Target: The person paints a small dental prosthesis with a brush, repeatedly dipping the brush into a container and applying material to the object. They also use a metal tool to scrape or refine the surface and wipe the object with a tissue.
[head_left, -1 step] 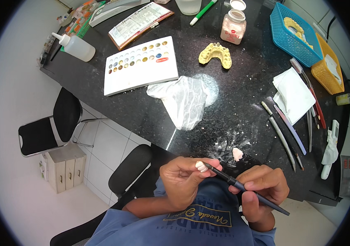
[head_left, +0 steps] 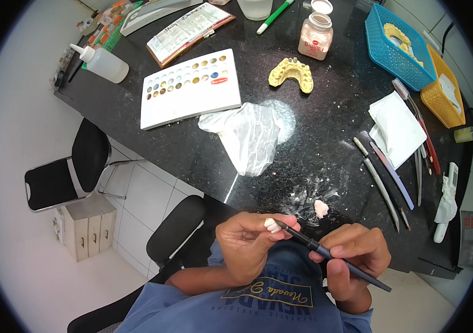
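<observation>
Between the thumb and fingers of my left hand (head_left: 244, 244) sits a small white piece shaped like joined teeth, a dental bridge (head_left: 272, 225). My right hand (head_left: 353, 252) grips a slim black pen-shaped tool (head_left: 317, 246) slantwise. Its tip meets or nearly meets the right side of the white piece; actual contact cannot be made out. Both hands are close to my body, at the near edge of the black tabletop (head_left: 192, 152). Just beyond them lie a pink lump (head_left: 320, 208) and scattered white powder (head_left: 303, 200).
A yellow dental model (head_left: 292, 76) stands near an open jar (head_left: 315, 39). Left are a white palette (head_left: 189, 89) and crumpled plastic (head_left: 247, 139). Slim hand tools (head_left: 380, 188), folded tissue (head_left: 396, 127) and a blue basket (head_left: 378, 47) occupy the right. A chair (head_left: 175, 227) stands left.
</observation>
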`<state>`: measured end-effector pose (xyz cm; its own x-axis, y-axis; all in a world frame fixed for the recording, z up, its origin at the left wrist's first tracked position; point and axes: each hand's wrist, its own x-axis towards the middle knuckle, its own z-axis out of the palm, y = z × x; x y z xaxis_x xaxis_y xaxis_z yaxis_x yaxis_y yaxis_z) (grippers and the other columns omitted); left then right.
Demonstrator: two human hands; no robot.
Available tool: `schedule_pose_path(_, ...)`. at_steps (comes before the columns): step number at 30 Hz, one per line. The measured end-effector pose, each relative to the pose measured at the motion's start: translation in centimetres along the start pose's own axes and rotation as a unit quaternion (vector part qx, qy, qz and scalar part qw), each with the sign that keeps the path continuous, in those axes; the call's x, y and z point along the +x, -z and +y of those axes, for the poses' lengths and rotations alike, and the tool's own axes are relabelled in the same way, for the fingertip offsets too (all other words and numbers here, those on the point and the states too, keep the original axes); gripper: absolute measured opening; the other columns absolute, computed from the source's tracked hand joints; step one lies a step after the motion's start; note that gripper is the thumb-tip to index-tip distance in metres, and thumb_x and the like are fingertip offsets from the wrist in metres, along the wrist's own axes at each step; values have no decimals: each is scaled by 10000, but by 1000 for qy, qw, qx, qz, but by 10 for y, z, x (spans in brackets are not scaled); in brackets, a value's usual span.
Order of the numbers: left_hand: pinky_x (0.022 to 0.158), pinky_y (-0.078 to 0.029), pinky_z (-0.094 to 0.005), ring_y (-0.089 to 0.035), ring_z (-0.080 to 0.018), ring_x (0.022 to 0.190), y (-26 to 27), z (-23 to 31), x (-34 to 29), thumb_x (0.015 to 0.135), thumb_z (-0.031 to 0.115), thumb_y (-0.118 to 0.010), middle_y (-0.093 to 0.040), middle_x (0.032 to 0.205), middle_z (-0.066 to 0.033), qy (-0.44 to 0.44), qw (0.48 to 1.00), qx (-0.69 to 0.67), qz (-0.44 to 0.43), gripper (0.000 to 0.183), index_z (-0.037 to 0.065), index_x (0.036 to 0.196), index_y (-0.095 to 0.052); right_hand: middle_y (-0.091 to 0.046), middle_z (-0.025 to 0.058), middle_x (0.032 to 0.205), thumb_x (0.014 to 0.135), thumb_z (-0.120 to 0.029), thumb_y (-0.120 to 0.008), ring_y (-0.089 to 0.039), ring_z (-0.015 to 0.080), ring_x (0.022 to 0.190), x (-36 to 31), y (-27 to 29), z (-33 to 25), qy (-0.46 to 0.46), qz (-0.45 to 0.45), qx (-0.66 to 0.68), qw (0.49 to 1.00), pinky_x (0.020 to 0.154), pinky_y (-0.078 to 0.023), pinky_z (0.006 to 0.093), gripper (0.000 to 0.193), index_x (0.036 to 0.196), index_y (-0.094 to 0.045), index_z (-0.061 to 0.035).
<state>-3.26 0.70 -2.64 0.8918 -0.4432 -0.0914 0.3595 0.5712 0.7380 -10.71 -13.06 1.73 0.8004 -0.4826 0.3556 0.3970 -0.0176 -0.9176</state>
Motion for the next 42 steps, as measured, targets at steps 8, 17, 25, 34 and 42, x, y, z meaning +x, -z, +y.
schedule_pose_path(8,747,-625,-404,-705,-272,850,-2,1,1,812,-44,-700,-682,941,-212,6,1000,9,14,172,31,884,-563,-651,210,733,792,-7,-691,-686,214,650,0,-2,0,2,9,-10,1000,549,-567,270,178,892,-561,61)
schedule_pose_path(17,749,-624,-404,-706,-272,842,0,0,0,817,-51,-690,-679,941,-218,-4,1000,11,9,169,25,875,-552,-650,203,728,782,-4,-690,-685,220,639,1,-1,0,5,6,-17,1000,546,-569,274,181,895,-564,59)
schedule_pose_path(25,743,-625,-403,-707,-272,840,-1,1,0,814,-46,-694,-679,938,-220,1,1000,14,14,169,22,875,-553,-649,207,723,775,-13,-696,-686,223,642,0,-1,0,7,9,-19,1000,544,-569,270,193,892,-565,65)
schedule_pose_path(34,729,-617,-424,-711,-302,795,-5,3,3,821,-16,-703,-682,886,-243,-4,1000,23,10,127,-9,851,-580,-640,185,805,819,-46,-677,-679,217,664,-5,8,1,38,35,19,998,590,-564,317,260,1006,-506,11)
schedule_pose_path(42,740,-612,-457,-699,-354,859,-3,44,22,867,-10,-655,-666,918,-307,101,979,161,-78,80,-66,865,-598,-622,141,832,627,-36,-813,-650,231,639,-20,44,-32,73,-76,-285,953,544,-521,303,386,978,-655,-56)
